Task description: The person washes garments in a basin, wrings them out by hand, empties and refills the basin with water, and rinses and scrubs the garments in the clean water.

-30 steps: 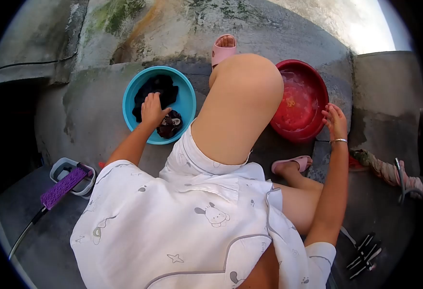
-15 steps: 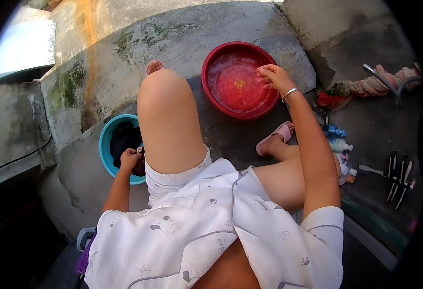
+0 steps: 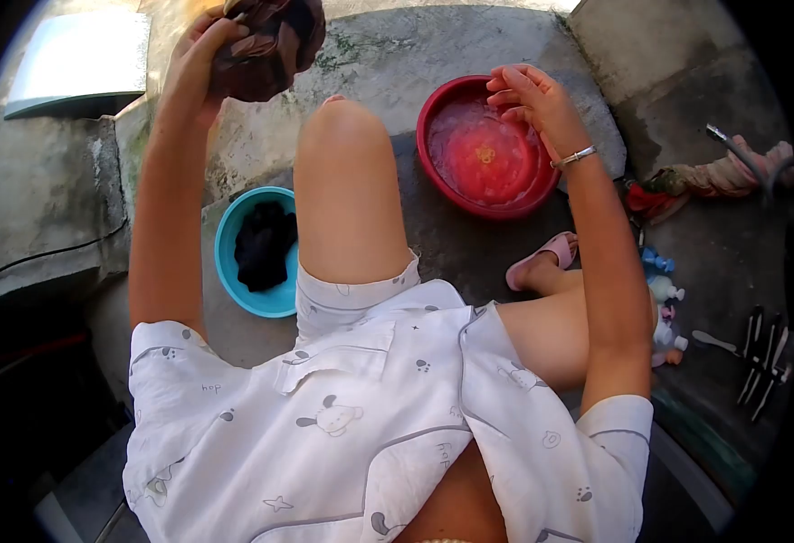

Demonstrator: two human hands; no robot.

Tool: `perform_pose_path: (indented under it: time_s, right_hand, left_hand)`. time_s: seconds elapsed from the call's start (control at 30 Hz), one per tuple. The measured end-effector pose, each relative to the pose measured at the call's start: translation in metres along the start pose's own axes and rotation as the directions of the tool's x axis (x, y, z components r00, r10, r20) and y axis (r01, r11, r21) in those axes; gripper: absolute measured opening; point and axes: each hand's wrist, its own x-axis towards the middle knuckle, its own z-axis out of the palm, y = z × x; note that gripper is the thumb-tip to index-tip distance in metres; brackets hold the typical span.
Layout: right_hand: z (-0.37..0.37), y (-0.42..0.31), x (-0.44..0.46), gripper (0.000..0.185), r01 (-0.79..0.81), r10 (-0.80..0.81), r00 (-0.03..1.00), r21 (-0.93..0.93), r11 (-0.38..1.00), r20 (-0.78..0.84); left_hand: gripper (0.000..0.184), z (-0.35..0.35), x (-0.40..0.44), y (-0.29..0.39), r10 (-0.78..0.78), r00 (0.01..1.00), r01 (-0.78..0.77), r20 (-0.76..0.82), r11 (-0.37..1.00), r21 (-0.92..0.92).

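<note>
Raised at the upper left, my left hand (image 3: 196, 68) grips a bunched dark brown garment (image 3: 270, 50). Below it stands a turquoise basin (image 3: 225, 242) with black cloth (image 3: 264, 246) inside. My right hand (image 3: 542, 104), with a silver bangle at the wrist, is over the far right side of a red basin (image 3: 427, 161). Its fingers are loosely bent and apart, with nothing in them. The red basin holds sudsy water, and a yellow printed mark shows on its bottom.
Several small bottles (image 3: 666, 290) stand by my right leg, beside a white-handled brush (image 3: 713, 341) and several dark and white slim tools (image 3: 763, 362). A twisted cloth (image 3: 718, 181) lies near a bent metal tube (image 3: 732, 145). A concrete ledge (image 3: 30, 217) borders the left.
My left hand has lifted the dark brown garment up and out of the turquoise basin. My right hand has shifted slightly up and right, still empty. The whole view has moved a little.
</note>
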Motion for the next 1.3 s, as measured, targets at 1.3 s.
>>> perform_pose_path:
  time_s: [1.3]
  right_hand:
    - [-0.108,0.278,-0.020,0.059,-0.438,0.441,0.820,0.094,0.894,-0.364]
  left_hand:
    - [0.021,0.180,0.051,-0.373,-0.119,0.974,0.216,-0.191,0.723,0.656]
